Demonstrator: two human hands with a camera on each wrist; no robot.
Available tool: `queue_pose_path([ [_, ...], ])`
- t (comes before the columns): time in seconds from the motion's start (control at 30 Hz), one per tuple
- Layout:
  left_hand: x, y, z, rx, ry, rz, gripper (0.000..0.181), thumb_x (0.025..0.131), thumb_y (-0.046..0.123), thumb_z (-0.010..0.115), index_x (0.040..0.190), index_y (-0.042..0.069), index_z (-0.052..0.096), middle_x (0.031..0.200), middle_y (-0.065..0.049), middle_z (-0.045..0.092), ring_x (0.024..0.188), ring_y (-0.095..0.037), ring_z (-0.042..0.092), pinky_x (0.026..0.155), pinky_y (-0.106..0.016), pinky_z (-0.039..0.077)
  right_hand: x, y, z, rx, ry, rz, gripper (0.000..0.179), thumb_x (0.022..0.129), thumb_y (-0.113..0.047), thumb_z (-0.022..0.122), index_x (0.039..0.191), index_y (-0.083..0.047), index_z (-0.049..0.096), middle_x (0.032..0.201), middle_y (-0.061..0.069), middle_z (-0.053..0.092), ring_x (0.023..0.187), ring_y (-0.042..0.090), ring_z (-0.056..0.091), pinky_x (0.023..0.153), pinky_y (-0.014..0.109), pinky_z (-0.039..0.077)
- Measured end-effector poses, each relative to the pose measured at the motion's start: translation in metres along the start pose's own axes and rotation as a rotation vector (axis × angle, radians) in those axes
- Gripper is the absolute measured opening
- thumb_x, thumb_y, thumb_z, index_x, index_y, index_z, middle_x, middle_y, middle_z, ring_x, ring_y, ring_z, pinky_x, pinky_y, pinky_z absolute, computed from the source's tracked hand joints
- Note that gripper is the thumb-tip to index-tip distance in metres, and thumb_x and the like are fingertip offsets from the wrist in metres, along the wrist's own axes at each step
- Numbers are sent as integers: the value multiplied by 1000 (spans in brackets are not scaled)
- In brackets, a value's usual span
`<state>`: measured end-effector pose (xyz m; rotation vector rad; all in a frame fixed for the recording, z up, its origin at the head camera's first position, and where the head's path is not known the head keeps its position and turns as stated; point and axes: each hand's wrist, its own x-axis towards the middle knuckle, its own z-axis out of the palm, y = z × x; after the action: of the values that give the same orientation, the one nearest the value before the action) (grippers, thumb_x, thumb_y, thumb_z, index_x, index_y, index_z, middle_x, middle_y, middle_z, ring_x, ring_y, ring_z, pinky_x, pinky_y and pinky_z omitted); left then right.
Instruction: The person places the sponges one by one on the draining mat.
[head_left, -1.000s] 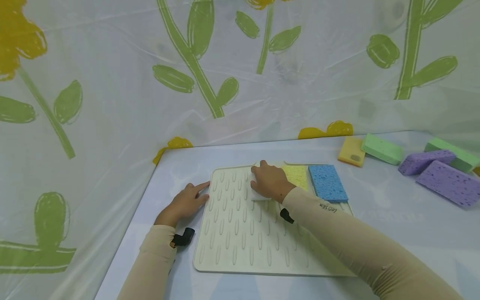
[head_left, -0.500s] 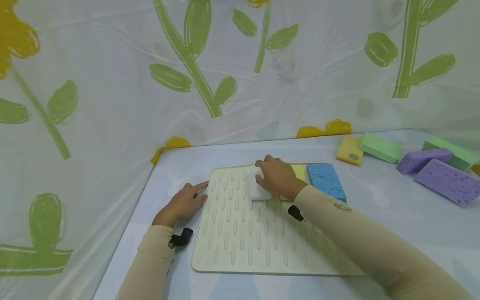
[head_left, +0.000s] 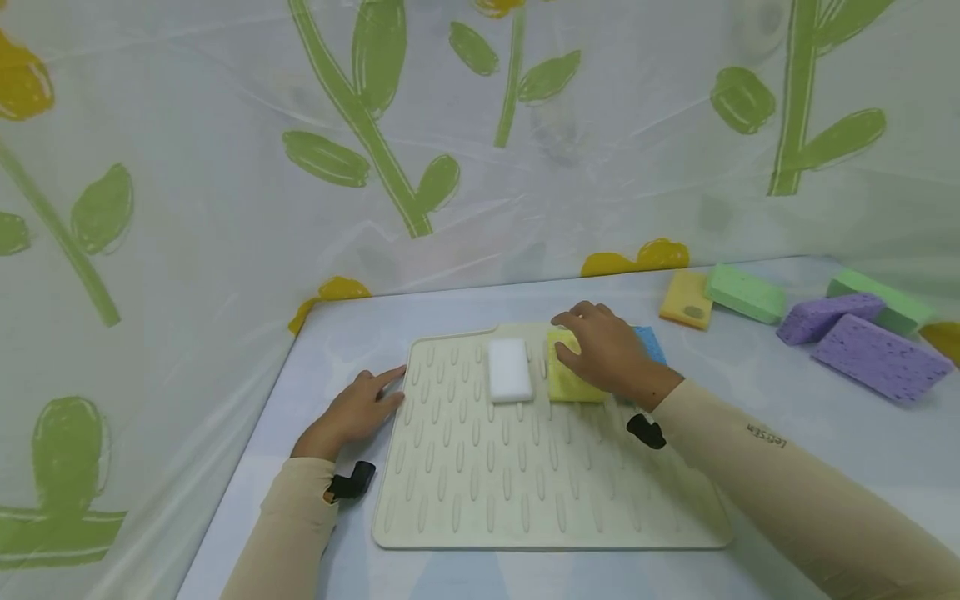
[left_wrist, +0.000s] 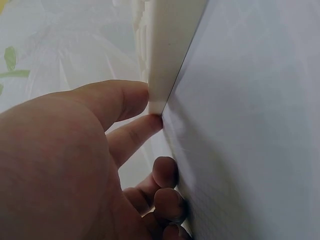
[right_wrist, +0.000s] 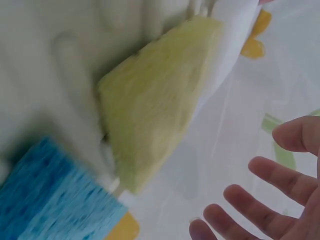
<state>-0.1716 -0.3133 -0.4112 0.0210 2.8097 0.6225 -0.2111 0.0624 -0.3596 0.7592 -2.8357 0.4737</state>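
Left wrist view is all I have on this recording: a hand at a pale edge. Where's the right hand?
Observer: The right hand is by the yellow sponge, with a gap between them in the right wrist view.
Operator: Anything left of that sponge, seen from the head?
Observer: Yes, a white block lying on the pale mat.
Operator: And on its other side?
Observer: A blue sponge, partly hidden by the right hand in the head view.
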Motion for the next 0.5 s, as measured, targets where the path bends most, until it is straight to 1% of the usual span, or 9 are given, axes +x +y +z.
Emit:
queue_pose_path([
  [0.13, 1, -1, 2, 9, 6, 2, 56, 103, 33, 52, 155, 22, 39, 96, -9, 43, 79, -22, 45, 68, -35, 36, -10, 17, -7, -16, 9, 9, 36, 96, -23, 63, 128, -6, 65, 125, 18, 62, 111, 37, 58, 81, 47, 53],
  [0.27, 1, 0, 2, 6, 7, -10, 56, 103, 34, 52, 155, 23, 38, 97, -9, 44, 80, -22, 46, 68, -35, 36, -16, 36, -10, -32, -5, 46, 37, 98, -23, 60, 129, -5, 64, 126, 20, 61, 113, 39, 56, 87, 50, 51],
  [0.33, 1, 1, 2, 0, 5, -18, 56, 103, 35, 52, 155, 23, 39, 97, -9, 44, 80, -22, 46, 69, -34, 37, -18, 45, -11, -41, -9, 60, 37, 98, -23, 59, 130, -4, 64, 127, 22, 60, 114, 41, 56, 88, 51, 51],
  [0.5, 1, 1, 2, -5, 9, -24, 56, 103, 35, 53, 155, 24, 39, 97, -9, 44, 80, -21, 46, 69, -34, 37, -24, 67, -14, -80, -3, 114, 40, 97, -25, 59, 130, -2, 63, 128, 25, 58, 114, 45, 55, 84, 55, 50],
])
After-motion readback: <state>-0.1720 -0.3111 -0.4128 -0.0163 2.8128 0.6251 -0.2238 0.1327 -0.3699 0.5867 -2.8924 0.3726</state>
